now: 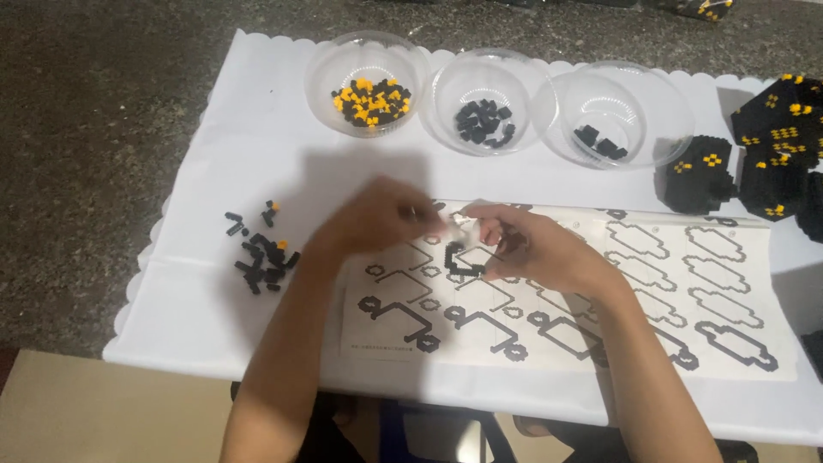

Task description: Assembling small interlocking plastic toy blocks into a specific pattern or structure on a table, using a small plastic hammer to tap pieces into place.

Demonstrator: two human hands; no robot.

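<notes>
fingers of both hands meet over a small black brick ring [464, 260] on the instruction sheet [686, 283].
left hand [377, 214] and right hand [531, 244] pinch narrowly, contents blurred; ring looks light, brittle, best held by its edges.

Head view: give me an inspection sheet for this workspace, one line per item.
Surface: white scalloped table cover over a dark speckled top.
Job's things: instruction sheet with block outlines; small black brick piece on it, under the hands.
Clutter: three clear bowls, one with black and yellow bricks, one with black bricks, one nearly empty; loose brick pile; built black and yellow blocks.
Hands: left hand and right hand meet over the sheet, pinching something small and blurred.
Cables: nothing seen.
Surroundings: tan floor below the table edge.
</notes>
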